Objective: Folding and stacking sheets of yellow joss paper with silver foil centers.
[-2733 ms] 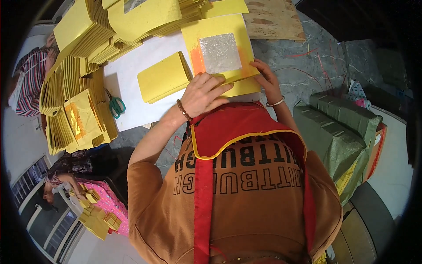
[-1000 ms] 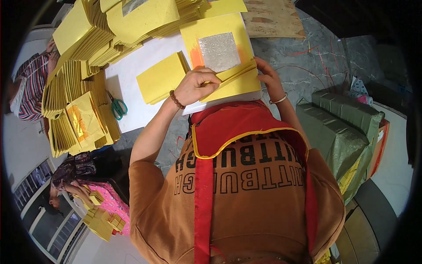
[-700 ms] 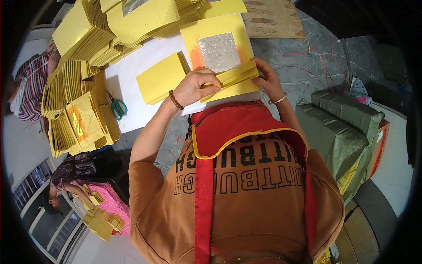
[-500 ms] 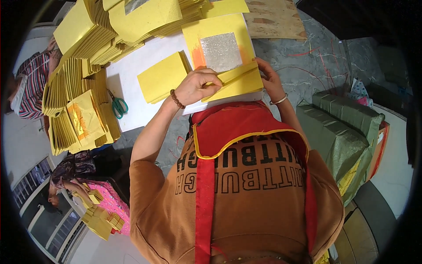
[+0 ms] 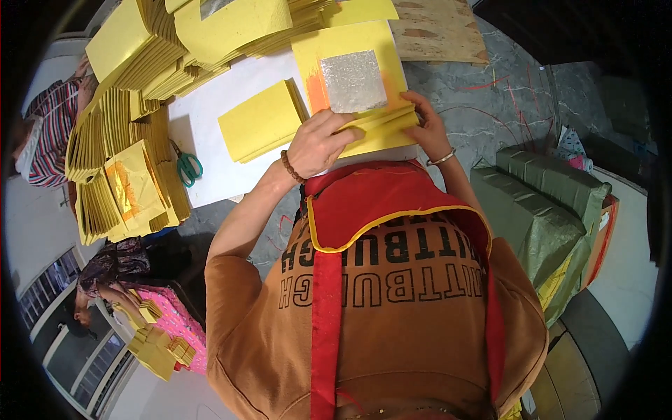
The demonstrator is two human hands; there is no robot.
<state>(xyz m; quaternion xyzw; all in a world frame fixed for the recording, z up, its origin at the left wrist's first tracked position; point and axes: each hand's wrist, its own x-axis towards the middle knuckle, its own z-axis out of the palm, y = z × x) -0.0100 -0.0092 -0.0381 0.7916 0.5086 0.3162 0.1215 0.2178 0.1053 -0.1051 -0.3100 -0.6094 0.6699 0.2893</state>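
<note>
On the white tabletop in front of me lies a sheet of yellow paper (image 5: 308, 52) with a silver foil square (image 5: 352, 80) and orange patches beside the foil. Its near edge is turned up into a narrow folded strip (image 5: 381, 126). My left hand (image 5: 318, 143), with a beaded bracelet at the wrist, is closed on the strip's left part, fingers bent. At the strip's right end my right hand (image 5: 428, 131) grips it between thumb and fingers. Just left of my left hand rests a small stack of folded yellow paper (image 5: 259, 120).
Tall stacks of folded yellow paper (image 5: 115, 133) line the table's far left. Green-handled scissors (image 5: 189, 169) lie by them on the white tabletop (image 5: 210, 105). Green-wrapped bundles (image 5: 532, 210) stand at right. Two other people are at left, one by a pink-covered table (image 5: 171, 315).
The folded strip has been turned over a little farther from me. My left hand has rolled forward onto it, and my right thumb has come in against its right end.
</note>
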